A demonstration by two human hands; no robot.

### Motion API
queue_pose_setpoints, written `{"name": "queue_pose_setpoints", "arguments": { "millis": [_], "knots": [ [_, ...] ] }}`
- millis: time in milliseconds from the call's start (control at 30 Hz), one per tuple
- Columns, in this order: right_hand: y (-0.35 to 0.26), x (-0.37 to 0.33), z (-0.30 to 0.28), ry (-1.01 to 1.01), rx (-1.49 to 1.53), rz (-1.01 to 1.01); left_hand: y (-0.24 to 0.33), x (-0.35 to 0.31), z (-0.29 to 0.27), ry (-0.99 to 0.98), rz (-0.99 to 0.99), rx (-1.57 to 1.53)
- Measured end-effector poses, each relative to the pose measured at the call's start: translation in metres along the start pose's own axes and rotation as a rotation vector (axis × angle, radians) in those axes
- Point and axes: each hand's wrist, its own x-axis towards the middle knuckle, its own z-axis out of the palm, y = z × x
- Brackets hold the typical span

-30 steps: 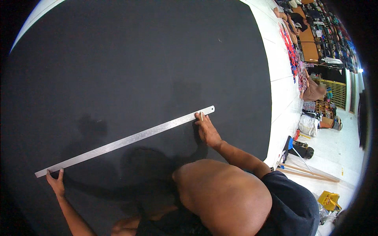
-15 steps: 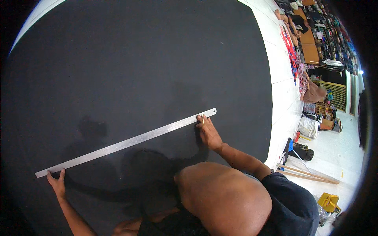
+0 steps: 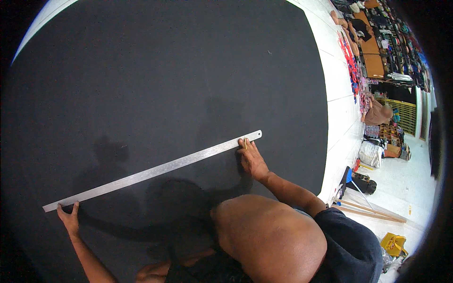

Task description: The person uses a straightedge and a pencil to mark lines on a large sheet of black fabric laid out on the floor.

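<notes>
A long steel ruler (image 3: pixel 155 172) lies slantwise on a broad black cloth (image 3: pixel 160 70), its holed end at the right. Near the ruler's left end, my left hand (image 3: pixel 71 220) presses its lower edge with thumb and finger spread apart. Close to the holed end, my right hand (image 3: pixel 254 162) rests with its fingertips on the ruler. Between those fingers shows a thin yellowish stick (image 3: pixel 245 143), too small to make out its exact kind. My bent knee (image 3: pixel 271 240) is over the near right part of the cloth.
White tiled floor (image 3: pixel 342 115) borders the cloth at right. Beyond it are a seated person in brown (image 3: pixel 377 113), another person (image 3: pixel 359 29) farther back, red and blue strips (image 3: pixel 348 56), a white sack (image 3: pixel 370 153), wooden strips (image 3: pixel 370 210) and a yellow bag (image 3: pixel 394 244).
The whole view has shifted very slightly. Both hands keep their places on the ruler, and the ruler stays where it lies on the cloth.
</notes>
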Motion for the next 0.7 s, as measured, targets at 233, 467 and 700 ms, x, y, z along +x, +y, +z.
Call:
{"name": "queue_pose_setpoints", "arguments": {
  "millis": [233,467,700],
  "knots": [
    [0.001,0.000,0.003,-0.020,-0.028,0.010,0.002,0.000,-0.002,-0.021,0.001,-0.004],
    [-0.002,-0.001,0.002,-0.023,-0.033,-0.009,-0.004,0.003,0.001,-0.018,0.003,-0.020],
    [-0.008,0.000,0.002,-0.012,0.038,0.039,-0.016,0.009,0.002,-0.040,0.004,0.011]
  ]
}}
